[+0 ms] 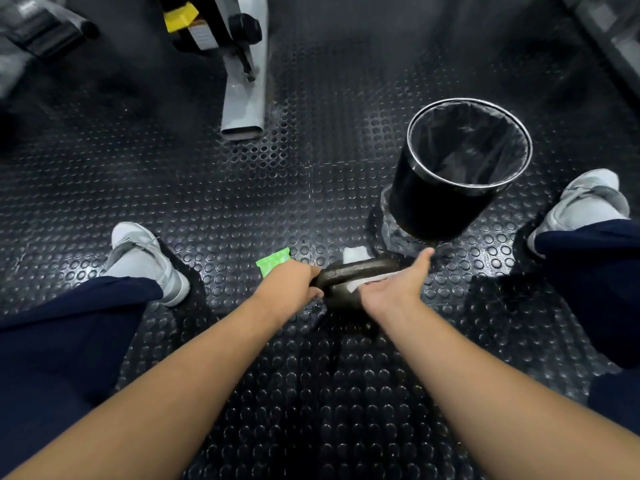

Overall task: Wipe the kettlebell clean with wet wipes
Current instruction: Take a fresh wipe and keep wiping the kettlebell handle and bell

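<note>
Arms forward, left hand (291, 285) curled gripping, right hand (398, 284) flat, thumb out.

No lettering can be read; the white label (202, 36) on the machine (244, 81) at eleven o'clock is blurred; the green packet (273, 260) near centre shows no legible print.
</note>
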Tool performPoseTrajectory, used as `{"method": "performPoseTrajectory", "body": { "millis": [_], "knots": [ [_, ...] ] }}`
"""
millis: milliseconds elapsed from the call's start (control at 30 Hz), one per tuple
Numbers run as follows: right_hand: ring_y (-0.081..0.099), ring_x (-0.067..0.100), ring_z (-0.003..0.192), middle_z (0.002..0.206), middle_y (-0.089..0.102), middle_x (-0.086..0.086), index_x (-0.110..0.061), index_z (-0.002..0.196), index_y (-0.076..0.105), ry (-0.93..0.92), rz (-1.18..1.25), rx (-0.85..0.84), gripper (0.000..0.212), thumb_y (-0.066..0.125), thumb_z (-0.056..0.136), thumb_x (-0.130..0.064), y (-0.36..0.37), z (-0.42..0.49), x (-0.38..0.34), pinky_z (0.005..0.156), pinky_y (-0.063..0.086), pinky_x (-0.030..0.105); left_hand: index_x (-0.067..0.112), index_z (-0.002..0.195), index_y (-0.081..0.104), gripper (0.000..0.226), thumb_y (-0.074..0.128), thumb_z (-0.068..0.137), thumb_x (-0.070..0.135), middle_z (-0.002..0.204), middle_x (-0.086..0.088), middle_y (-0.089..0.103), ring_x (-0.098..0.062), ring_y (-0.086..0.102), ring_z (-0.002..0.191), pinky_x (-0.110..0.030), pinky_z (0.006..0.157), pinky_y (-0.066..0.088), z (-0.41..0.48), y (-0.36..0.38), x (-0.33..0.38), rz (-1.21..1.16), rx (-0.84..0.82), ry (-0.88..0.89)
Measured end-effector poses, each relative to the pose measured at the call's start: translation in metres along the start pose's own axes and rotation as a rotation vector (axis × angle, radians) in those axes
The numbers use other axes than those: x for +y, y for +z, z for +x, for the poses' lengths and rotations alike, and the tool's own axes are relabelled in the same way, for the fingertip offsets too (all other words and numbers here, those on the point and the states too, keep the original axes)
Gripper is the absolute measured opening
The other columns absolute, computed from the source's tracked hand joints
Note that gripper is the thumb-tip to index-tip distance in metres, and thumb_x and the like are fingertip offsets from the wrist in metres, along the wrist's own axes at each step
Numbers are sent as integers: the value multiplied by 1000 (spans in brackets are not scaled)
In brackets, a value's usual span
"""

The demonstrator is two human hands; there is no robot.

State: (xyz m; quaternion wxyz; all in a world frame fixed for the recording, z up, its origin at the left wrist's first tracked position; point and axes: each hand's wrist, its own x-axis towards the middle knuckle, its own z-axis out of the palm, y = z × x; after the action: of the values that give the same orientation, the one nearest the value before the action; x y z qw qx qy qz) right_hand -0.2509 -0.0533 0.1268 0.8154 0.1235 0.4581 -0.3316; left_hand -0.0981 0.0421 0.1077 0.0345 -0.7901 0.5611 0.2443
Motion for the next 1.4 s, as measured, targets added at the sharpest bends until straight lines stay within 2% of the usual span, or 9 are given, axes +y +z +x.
{"method": "performPoseTrajectory", "body": {
  "millis": [133, 300, 467, 567, 700, 833, 1133, 1267, 1400],
  "knots": [
    [59, 35, 130, 142, 62, 11, -13, 139, 58, -40, -81, 27, 105, 62, 68, -90, 3, 9, 16, 115, 39, 59, 21, 111, 67, 20, 71, 96, 34, 83, 2, 70, -21, 71, 79, -32, 73, 57, -1, 1, 0, -10, -4, -18],
    [75, 24, 100, 99, 81, 5, -16, 118, 70, -34, -366, 43, 79, 56, 80, -84, 3, -11, 62, 90, 57, 38, 16, 110, 69, 16, 67, 96, 22, 93, -6, 73, -27, 70, 88, -32, 73, 50, -2, -1, 1, 45, 13, -22],
    [69, 35, 103, 117, 72, 15, -11, 120, 65, -59, -140, 9, 86, 57, 78, -85, 2, -7, 22, 102, 52, 53, 23, 114, 67, 20, 69, 97, 34, 82, 4, 71, -21, 73, 73, -32, 69, 58, -2, -1, 2, -17, -10, -22],
    [68, 34, 102, 119, 69, 16, -8, 122, 61, -63, 7, 37, 91, 61, 75, -86, 2, 2, 0, 103, 49, 54, 22, 117, 68, 25, 69, 97, 37, 87, 1, 73, -21, 72, 79, -33, 76, 59, -2, -2, 3, 9, -10, -18],
    [73, 37, 106, 115, 76, 15, -11, 128, 66, -16, -132, -29, 99, 66, 66, -89, -2, 9, 27, 105, 50, 56, 22, 110, 67, 19, 71, 96, 34, 80, 3, 69, -20, 72, 75, -31, 69, 57, -2, -2, 2, -17, -21, -59],
    [73, 33, 109, 117, 76, 12, -15, 130, 66, 24, -275, 0, 100, 68, 62, -89, -1, 6, 50, 108, 49, 51, 19, 117, 70, 25, 70, 95, 30, 96, -3, 74, -24, 70, 89, -32, 79, 56, -3, 1, -3, 27, 17, -47],
    [64, 38, 120, 131, 67, 18, -11, 136, 59, -15, -57, -41, 101, 61, 71, -88, -3, 13, -2, 111, 42, 62, 20, 108, 66, 22, 70, 96, 38, 83, 0, 72, -22, 72, 77, -36, 74, 60, -2, -1, 5, 3, -20, -44],
    [71, 33, 112, 120, 75, 14, -13, 132, 65, 10, -272, -91, 94, 60, 74, -87, -6, 10, 34, 105, 51, 52, 22, 111, 69, 20, 71, 94, 31, 91, -1, 74, -22, 71, 83, -33, 76, 57, -3, 0, 2, -2, 6, -48],
    [67, 34, 119, 125, 72, 17, -8, 138, 59, 75, -362, -156, 97, 57, 79, -85, -13, 6, 37, 114, 44, 51, 21, 117, 69, 23, 68, 95, 30, 96, -2, 75, -23, 70, 89, -31, 77, 54, -5, 1, 0, 8, 27, -39]
  ]
}}
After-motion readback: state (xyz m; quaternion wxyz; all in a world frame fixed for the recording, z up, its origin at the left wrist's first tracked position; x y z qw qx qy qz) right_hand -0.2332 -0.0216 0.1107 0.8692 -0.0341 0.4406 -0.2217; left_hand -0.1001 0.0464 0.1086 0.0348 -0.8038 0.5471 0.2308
